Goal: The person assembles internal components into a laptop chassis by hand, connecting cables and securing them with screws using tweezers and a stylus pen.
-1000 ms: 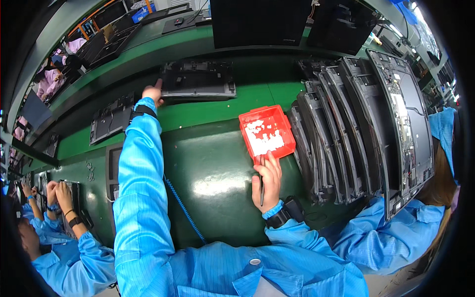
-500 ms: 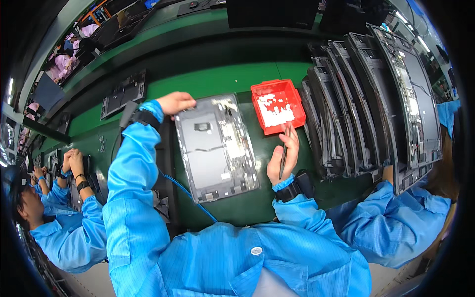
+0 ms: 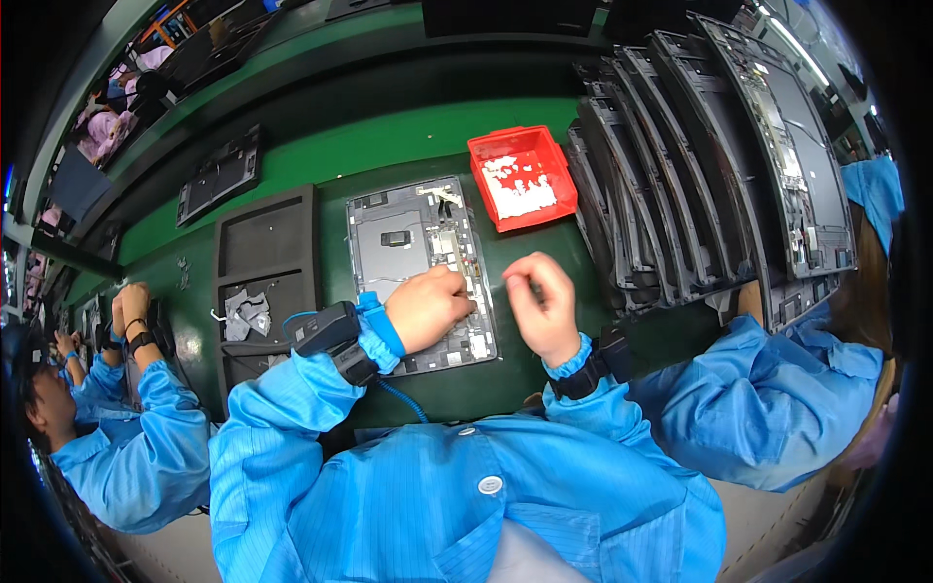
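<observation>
In front of me a grey electronic device housing, with circuit parts down its right side, lies flat on the green table. My left hand is over its lower middle, fingers bent and pressed together, their tips at the circuit strip; whatever they pinch is hidden. Just off the housing's right edge, my right hand is raised with curled fingers. Only a small dark bit of the slim tweezers shows among those fingers. Beyond it stands a red bin with small white pieces inside.
Several similar housings stand in a row at right, beside a co-worker's blue sleeve. A black foam tray with crumpled grey scraps lies at left. A blue coiled cord runs below my left wrist. Another co-worker sits at left.
My left hand has left the housing's far-left corner and come down onto its circuit side. My right hand has drawn back from the red bin, its fingers now curled. The foam tray is uncovered.
</observation>
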Tool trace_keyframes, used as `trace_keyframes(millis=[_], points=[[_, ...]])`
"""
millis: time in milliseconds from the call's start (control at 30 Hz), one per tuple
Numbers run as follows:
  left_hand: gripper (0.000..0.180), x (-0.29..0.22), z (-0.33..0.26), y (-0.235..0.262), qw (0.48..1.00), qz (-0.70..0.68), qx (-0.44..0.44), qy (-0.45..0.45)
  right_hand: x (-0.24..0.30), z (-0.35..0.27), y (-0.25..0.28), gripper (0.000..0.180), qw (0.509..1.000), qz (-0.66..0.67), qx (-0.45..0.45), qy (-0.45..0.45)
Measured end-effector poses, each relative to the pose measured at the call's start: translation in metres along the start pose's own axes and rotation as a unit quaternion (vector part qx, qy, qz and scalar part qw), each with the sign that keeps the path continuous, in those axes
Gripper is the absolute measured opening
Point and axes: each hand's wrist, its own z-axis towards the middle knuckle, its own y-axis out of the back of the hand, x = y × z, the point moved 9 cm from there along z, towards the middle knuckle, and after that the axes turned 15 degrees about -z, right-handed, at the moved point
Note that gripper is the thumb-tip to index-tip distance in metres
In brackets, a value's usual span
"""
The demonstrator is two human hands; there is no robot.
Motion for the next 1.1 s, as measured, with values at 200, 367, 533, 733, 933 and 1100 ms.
trace_keyframes(millis=[200, 367, 533, 733, 933, 1100], points=[[0.013, 0.011, -0.014, -0.007, 0.994, -0.074, -0.048, 0.061, -0.019, -0.029, -0.043, 0.009, 0.973, -0.152, 0.153, 0.079], [0.015, 0.038, -0.029, -0.013, 0.926, -0.262, -0.112, 0.247, -0.017, -0.032, -0.051, 0.009, 0.965, -0.176, 0.146, 0.128], [0.014, 0.042, -0.033, -0.015, 0.909, -0.296, -0.155, 0.249, -0.006, -0.030, -0.051, 0.009, 0.952, -0.190, 0.133, 0.198], [0.014, 0.041, -0.030, -0.015, 0.918, -0.281, -0.135, 0.245, 0.001, -0.019, -0.054, 0.012, 0.930, -0.205, 0.177, 0.248], [0.012, 0.039, -0.028, -0.014, 0.927, -0.265, -0.136, 0.226, -0.035, 0.037, -0.001, 0.009, 0.986, -0.162, -0.023, 0.015], [0.013, 0.040, -0.028, -0.015, 0.899, -0.308, -0.148, 0.275, -0.062, 0.073, -0.006, 0.011, 0.911, -0.399, -0.099, 0.022]])
